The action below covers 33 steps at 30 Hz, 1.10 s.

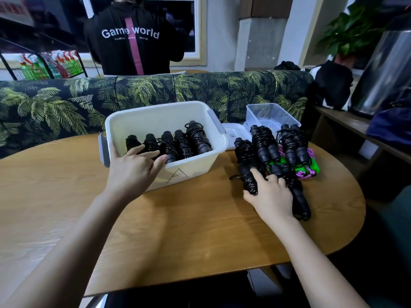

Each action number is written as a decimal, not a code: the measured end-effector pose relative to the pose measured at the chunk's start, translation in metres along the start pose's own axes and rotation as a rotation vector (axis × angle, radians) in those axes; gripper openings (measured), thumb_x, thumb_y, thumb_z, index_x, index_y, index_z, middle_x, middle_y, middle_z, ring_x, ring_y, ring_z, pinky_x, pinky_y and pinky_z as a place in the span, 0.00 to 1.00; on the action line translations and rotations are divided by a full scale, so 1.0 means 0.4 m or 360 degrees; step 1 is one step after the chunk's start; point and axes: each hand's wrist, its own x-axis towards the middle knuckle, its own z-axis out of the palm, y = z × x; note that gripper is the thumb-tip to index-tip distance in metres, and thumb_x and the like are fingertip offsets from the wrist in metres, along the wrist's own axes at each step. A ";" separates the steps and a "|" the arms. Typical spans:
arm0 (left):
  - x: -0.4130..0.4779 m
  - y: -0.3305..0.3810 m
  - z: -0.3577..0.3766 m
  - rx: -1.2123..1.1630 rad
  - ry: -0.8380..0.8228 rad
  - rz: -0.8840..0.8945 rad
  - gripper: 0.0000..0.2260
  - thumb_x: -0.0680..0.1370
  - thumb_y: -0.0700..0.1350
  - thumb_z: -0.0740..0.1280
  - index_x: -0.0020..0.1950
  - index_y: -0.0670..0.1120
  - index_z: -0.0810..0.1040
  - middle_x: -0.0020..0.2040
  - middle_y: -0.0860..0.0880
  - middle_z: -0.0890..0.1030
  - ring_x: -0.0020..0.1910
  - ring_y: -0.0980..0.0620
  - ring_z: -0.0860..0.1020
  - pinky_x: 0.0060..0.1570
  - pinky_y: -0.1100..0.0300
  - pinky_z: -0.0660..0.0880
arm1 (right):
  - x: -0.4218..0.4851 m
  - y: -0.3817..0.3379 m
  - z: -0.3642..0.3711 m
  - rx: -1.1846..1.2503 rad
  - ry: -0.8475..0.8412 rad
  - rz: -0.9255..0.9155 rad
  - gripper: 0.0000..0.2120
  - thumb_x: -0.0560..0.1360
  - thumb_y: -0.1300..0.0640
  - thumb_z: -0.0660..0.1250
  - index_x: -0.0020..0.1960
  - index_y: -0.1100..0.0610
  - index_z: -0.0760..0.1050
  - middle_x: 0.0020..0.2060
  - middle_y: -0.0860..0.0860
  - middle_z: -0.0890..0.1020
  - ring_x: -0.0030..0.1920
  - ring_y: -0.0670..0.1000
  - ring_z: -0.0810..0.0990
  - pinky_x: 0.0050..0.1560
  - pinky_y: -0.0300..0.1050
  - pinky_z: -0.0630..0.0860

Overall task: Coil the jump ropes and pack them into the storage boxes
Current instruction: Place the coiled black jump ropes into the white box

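The cream storage box (189, 167) sits on the round wooden table (200, 230), and everything else crowds around it. Behind it runs a palm-print sofa (55, 103). Behind that, a person in a black hoodie (133, 52) stands with their back turned — white letters across the shoulders read "Game world", and a smaller line beneath is too fine to read. A triangle (176, 174) is drawn on the box's front wall.

Inside the box, five coiled black jump ropes (184, 141) lean in a row. The left hand (133, 170) rests on the front rim, its fingers spread and nearly straight, the tips touching the ropes inside.

Right of the box, more loose bundles (264, 141) lie packed close, half covering a green-and-pink rope (309, 172). The right hand (270, 194) lies over the nearest ones, thumb and bent fingers closed round the end of one black bundle (244, 165).

Behind these stands a clear plastic box (273, 112), with a white lid (233, 130) between it and the cream box. Far to the right are a potted plant (351, 34) and a shiny metal vessel (387, 72). Far to the left is a wire rack (44, 67) of coloured packets.
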 end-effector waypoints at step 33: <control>-0.051 -0.042 -0.019 -0.0720 0.0935 0.0158 0.09 0.80 0.43 0.63 0.53 0.38 0.80 0.62 0.42 0.76 0.62 0.44 0.73 0.69 0.58 0.64 | 0.096 -0.572 -0.059 0.2215 -0.0739 -0.0510 0.18 0.78 0.55 0.69 0.67 0.49 0.75 0.58 0.51 0.81 0.59 0.54 0.80 0.61 0.57 0.78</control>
